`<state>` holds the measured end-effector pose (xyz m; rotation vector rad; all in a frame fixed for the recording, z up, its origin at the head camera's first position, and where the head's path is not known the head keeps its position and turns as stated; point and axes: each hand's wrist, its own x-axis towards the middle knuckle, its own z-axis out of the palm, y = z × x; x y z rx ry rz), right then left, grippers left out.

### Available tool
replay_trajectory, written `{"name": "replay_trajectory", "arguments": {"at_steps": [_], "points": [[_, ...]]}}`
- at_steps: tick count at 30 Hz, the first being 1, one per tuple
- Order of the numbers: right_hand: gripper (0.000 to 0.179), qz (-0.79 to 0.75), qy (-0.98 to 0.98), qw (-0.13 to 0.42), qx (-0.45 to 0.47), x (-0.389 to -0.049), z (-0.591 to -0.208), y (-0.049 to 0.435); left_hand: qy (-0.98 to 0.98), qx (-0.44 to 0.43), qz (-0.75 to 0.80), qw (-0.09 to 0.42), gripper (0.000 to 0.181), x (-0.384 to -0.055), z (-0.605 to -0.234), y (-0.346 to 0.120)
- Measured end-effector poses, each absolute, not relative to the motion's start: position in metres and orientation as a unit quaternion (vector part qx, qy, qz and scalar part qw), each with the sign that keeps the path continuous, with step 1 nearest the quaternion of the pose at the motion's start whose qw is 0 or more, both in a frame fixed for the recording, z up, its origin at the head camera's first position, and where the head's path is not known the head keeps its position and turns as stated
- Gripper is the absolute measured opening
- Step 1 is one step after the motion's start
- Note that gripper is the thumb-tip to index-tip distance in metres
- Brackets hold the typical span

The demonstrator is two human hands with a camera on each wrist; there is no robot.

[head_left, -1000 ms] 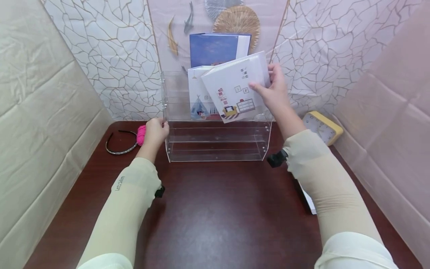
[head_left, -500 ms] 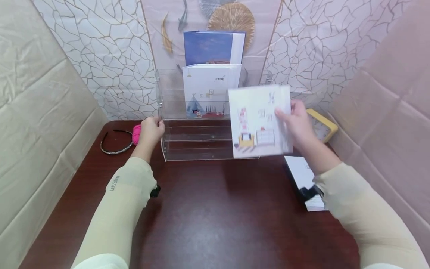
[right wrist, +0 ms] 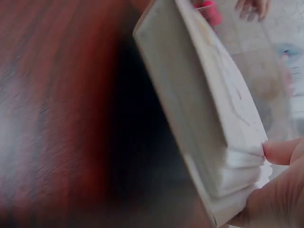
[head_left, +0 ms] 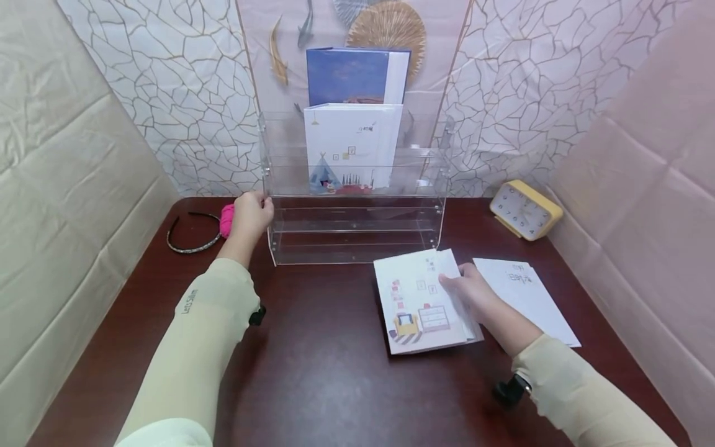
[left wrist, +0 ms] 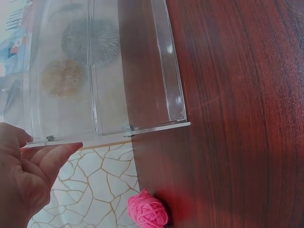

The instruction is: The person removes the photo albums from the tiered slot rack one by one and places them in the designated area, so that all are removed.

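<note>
My right hand grips a white book by its right edge, thumb on top of the cover, low over the table's right half. Drawings of an armchair and a chest of drawers decorate the cover. Seen from the right wrist, the book is tilted, its pages slightly spread. My left hand pinches the left side panel of a clear acrylic rack; in the left wrist view thumb and fingers lie either side of that panel. On the rack's upper tier stand a white book with a tent drawing and a blue book behind it.
Another white book lies on the table at the right. Behind it stands a yellow alarm clock. Left of the rack are a dark headband and a bright pink ball of yarn. Fabric walls enclose the sides and back.
My right hand has carried the armchair book off the rack, down and toward me, uncovering the tent book. My left hand stays at the rack's side.
</note>
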<state>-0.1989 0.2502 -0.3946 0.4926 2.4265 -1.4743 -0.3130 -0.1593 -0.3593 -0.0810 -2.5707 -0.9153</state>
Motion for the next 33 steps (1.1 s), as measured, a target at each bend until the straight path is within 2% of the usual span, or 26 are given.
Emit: {"name": "replay_trajectory", "arguments": {"at_steps": [5,13,21,27,33], "points": [[0.059,-0.476,0.849,0.136,0.184,-0.201,-0.41,0.259,-0.921,-0.028,-0.332,0.2,0.02,-0.312,-0.36,-0.16],[0.067,-0.413,0.884,0.11,0.191,-0.202,-0.415,0.264,-0.918,-0.036,-0.334,0.21,0.02,-0.312,-0.359,-0.16],[0.067,-0.282,0.945,0.113,0.118,-0.202,-0.421,0.262,-0.918,-0.028,-0.34,0.203,0.02,-0.315,-0.36,-0.159],[0.054,-0.179,0.976,0.121,0.036,-0.201,-0.427,0.26,-0.918,-0.026,-0.338,0.207,0.019,-0.316,-0.361,-0.158],[0.054,-0.179,0.976,0.12,0.04,-0.2,-0.429,0.255,-0.919,-0.023,-0.338,0.204,0.02,-0.313,-0.361,-0.16]]}}
